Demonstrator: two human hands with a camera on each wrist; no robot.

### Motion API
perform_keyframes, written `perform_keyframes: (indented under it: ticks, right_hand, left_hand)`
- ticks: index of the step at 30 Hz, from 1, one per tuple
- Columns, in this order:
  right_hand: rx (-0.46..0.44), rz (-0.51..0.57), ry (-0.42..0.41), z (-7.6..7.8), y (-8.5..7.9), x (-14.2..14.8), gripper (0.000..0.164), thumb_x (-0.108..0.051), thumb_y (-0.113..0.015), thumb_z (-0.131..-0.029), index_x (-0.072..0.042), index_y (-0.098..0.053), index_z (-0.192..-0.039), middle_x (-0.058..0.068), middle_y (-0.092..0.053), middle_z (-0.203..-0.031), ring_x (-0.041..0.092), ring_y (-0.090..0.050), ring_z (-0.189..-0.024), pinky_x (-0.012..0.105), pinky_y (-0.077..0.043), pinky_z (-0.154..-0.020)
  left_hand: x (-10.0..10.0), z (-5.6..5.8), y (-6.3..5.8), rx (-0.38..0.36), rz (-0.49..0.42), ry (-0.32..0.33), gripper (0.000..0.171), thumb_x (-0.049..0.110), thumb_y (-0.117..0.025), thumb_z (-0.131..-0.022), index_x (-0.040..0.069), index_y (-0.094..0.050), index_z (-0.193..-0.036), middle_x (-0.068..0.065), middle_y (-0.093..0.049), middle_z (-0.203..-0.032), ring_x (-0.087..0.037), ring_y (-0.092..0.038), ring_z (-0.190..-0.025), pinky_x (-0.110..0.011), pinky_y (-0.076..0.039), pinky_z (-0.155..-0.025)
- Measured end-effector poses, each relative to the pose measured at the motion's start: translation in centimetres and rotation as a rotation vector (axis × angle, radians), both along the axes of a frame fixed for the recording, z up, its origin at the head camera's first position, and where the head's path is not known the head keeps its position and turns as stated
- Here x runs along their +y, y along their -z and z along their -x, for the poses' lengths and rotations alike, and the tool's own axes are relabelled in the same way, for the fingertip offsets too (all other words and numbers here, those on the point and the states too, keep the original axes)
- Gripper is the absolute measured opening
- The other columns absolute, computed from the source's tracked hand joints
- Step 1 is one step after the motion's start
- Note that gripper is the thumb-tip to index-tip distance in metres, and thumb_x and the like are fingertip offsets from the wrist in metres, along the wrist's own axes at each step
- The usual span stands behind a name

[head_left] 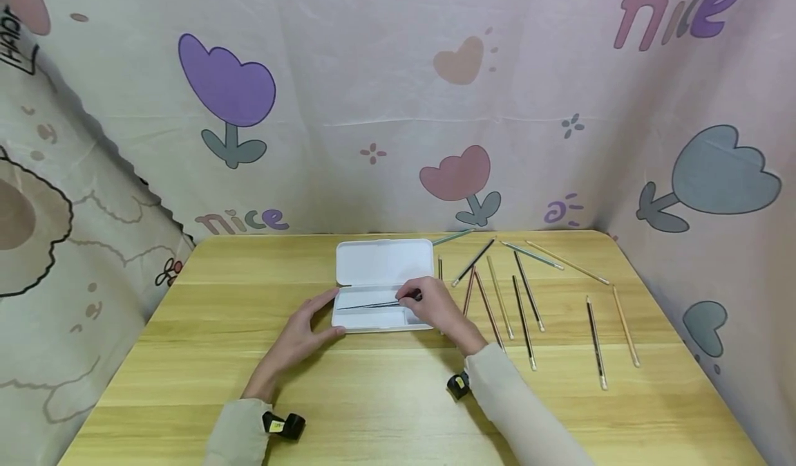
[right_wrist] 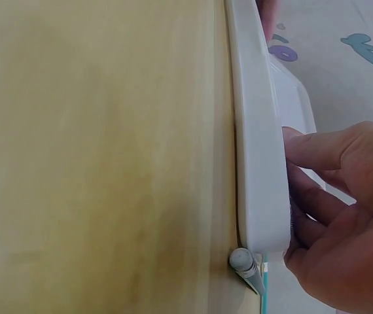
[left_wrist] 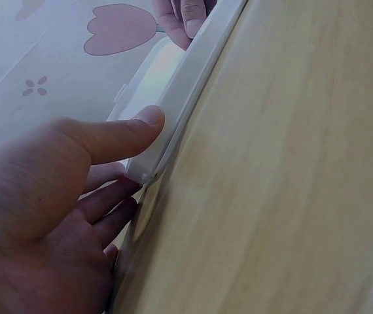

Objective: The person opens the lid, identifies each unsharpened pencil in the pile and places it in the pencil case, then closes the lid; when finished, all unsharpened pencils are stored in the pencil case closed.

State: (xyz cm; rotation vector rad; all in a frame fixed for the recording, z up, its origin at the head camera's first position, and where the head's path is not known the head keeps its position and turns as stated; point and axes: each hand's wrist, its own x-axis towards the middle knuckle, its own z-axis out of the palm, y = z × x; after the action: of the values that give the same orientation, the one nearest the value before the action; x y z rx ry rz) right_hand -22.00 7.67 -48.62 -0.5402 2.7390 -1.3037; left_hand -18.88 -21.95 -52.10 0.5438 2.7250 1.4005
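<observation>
A white pencil case [head_left: 384, 262] lies on the table with its lid folded back. My left hand [head_left: 303, 331] holds the case by its left end, thumb on the front edge and fingers round the far corner. In the left wrist view, the thumb [left_wrist: 148, 116] lies against the case's front wall. Over the right part of the tray, my right hand [head_left: 432, 303] pinches a dark pencil [head_left: 370, 305], which points left along the tray. In the right wrist view, the case wall [right_wrist: 262, 144] hides the fingertips and the pencil.
Several pencils lie scattered right of the case, among them a black one [head_left: 524, 322], a yellow one [head_left: 624, 326] and a teal one [head_left: 532, 255]. A grey pencil end [right_wrist: 242, 260] sits close by the case's right corner. A patterned curtain [head_left: 348, 106] hangs behind the wooden table [head_left: 367, 397].
</observation>
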Motion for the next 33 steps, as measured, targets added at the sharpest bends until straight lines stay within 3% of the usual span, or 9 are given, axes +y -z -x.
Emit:
perform_keyframes:
  ticks: [5,12,27,33]
  right_hand:
    - [0.002,0.013,-0.005,0.1,0.1,0.2,0.009,-0.002,-0.071,-0.095,-0.006,-0.078,-0.1,0.004,-0.074,-0.1,0.013,-0.065,-0.085,0.026,-0.058,-0.075]
    - [0.071,0.09,0.024,-0.2,0.0,1.4,0.013,0.006,-0.07,-0.093,-0.002,-0.078,-0.101,0.01,-0.075,-0.1,0.019,-0.07,-0.086,0.028,-0.06,-0.076]
    - [0.166,0.201,0.106,-1.8,-2.4,5.2,0.018,0.008,-0.07,-0.092,0.002,-0.075,-0.108,0.016,-0.073,-0.103,0.026,-0.067,-0.094,0.042,-0.061,-0.083]
    - [0.209,0.198,0.126,-2.7,-3.4,7.4,0.021,0.007,-0.071,-0.091,-0.001,-0.075,-0.11,0.013,-0.074,-0.105,0.024,-0.067,-0.094,0.041,-0.061,-0.082]
  left_hand:
    - [0.1,0.1,0.0,0.002,-0.003,0.002,0.081,0.028,-0.083,-0.088,0.01,-0.043,-0.156,-0.018,-0.041,-0.159,-0.046,-0.035,-0.145,-0.068,-0.022,-0.117]
    - [0.3,0.2,0.0,0.01,0.009,0.025,0.08,0.029,-0.081,-0.09,0.009,-0.042,-0.157,-0.018,-0.041,-0.159,-0.045,-0.034,-0.146,-0.068,-0.025,-0.117]
    - [-0.1,-0.2,-0.1,0.031,-0.046,0.025,0.08,0.022,-0.083,-0.088,0.002,-0.043,-0.154,-0.021,-0.041,-0.158,-0.046,-0.034,-0.145,-0.064,-0.023,-0.119]
    - [0.0,-0.2,-0.2,0.038,-0.041,0.026,0.08,0.024,-0.082,-0.089,0.003,-0.043,-0.155,-0.02,-0.041,-0.159,-0.046,-0.034,-0.146,-0.065,-0.023,-0.119]
